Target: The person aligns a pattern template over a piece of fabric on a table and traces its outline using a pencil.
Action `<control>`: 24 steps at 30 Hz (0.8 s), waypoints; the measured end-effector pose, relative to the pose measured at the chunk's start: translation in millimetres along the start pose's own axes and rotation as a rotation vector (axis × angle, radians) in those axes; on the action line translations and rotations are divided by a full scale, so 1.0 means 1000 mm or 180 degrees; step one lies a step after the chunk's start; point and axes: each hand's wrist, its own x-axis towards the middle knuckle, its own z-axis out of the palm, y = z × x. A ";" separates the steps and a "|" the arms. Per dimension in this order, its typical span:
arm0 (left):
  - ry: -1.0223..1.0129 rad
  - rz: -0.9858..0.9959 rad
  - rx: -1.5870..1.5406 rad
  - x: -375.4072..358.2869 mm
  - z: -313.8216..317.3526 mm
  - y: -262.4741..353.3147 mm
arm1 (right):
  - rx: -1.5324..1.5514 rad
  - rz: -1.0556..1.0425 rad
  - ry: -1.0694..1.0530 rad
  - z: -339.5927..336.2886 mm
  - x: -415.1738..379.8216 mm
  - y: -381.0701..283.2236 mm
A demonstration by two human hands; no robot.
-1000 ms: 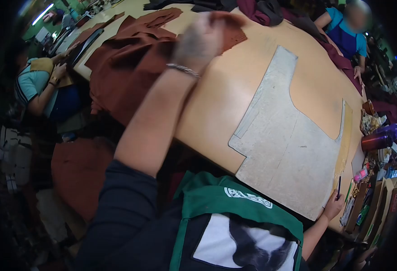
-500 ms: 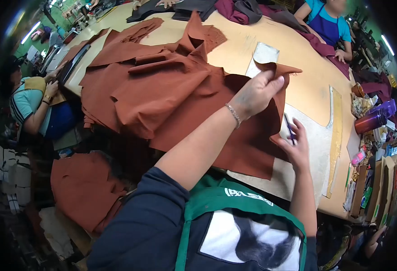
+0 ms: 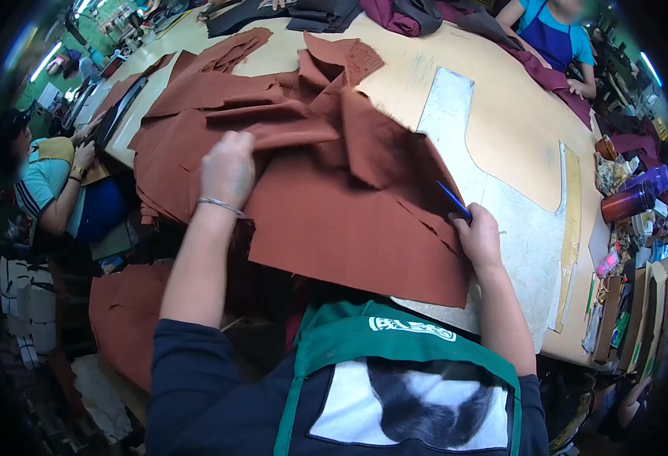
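Rust-brown fabric (image 3: 357,235) lies spread and folded in front of me, its near edge hanging at the table's front. My left hand (image 3: 227,171) is closed on a fold of it at the left. A blue pen (image 3: 452,199) sticks up and leftward from my right hand (image 3: 478,232), whose fingers are curled at the fabric's right edge. Beneath that edge a pale grey pattern piece (image 3: 493,205) lies on the table, partly covered by the cloth. More crumpled rust-brown fabric (image 3: 189,129) is heaped beyond my left hand.
A strip of yellowish tape (image 3: 569,228) runs along the pattern piece's right side. A purple tumbler (image 3: 629,201) and cardboard boxes (image 3: 630,319) line the table's right end. One person (image 3: 53,167) works at the left, another (image 3: 550,45) at the far right beside maroon cloth (image 3: 539,80).
My left hand has moved from the fabric's raised right corner to a fold on the left. That corner has dropped back leftward, uncovering more of the pattern piece. My right hand has shifted slightly left.
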 end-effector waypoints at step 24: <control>-0.0539 0.0752 -0.2292 -0.018 0.030 0.214 | -0.1212 0.0194 0.1140 -0.091 -0.108 0.107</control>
